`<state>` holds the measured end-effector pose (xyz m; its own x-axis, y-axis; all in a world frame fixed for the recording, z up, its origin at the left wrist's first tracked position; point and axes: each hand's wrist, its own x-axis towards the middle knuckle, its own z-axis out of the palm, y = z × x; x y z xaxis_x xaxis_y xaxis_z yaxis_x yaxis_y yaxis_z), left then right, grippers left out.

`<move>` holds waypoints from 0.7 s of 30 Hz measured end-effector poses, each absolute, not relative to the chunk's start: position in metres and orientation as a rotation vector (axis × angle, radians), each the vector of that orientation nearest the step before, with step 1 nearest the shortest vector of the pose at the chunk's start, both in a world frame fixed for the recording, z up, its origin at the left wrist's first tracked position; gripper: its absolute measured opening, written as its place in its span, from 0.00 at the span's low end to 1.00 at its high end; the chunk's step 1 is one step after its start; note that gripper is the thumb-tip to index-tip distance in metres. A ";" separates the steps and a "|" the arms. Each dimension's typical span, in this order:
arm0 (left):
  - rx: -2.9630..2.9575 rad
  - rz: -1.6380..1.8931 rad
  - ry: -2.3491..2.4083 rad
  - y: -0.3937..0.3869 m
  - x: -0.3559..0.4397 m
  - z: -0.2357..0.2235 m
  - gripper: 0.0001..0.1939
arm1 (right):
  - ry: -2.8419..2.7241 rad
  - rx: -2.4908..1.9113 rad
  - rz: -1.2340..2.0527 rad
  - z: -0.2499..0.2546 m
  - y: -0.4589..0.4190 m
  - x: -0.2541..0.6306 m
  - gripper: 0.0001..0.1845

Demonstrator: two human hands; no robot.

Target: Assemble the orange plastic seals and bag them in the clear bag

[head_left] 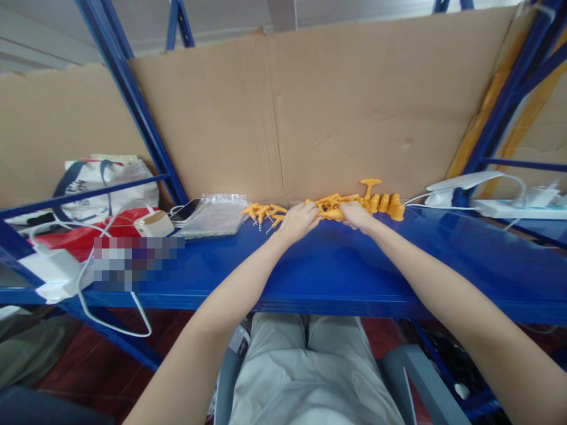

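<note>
Orange-yellow plastic corkscrew parts lie in a row along the back of the blue shelf. At the left end are several corkscrews (264, 211) with T-shaped handles and bare metal spirals. My left hand (300, 219) is closed, fingers curled down at the left side of a middle heap of yellow plastic pieces (332, 205). My right hand (357, 215) is closed at the right side of the same heap. What each hand's fingers hold is hidden. To the right, several yellow cup-like pieces (390, 205) stand in a line, with one T-handle piece (370, 188) upright behind them.
A tall cardboard sheet (345, 106) backs the shelf (336, 277). On the left are a clear plastic packet (217, 215), white chargers with cables (55, 268), a red item (110, 230) and a cloth bag (119, 189). A power strip (522, 208) lies at the right.
</note>
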<state>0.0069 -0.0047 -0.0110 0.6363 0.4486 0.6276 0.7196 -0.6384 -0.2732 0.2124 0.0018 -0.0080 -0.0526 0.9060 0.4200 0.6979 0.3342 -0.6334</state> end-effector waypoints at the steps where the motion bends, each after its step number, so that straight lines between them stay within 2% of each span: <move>1: -2.347 -0.711 -0.910 -0.005 0.008 -0.011 0.13 | -1.757 -1.456 0.456 -0.006 -0.001 0.211 0.23; 4: -2.375 -0.767 -0.923 -0.004 0.008 -0.012 0.11 | -1.674 -1.489 0.597 -0.002 -0.007 0.208 0.23; 12: -2.541 -1.052 -1.013 0.005 0.002 -0.015 0.08 | -1.877 -1.241 -0.071 -0.006 -0.007 0.211 0.20; 21: -2.510 -0.987 -1.121 -0.004 0.009 -0.014 0.09 | -1.881 -1.453 -0.402 -0.006 -0.003 0.210 0.24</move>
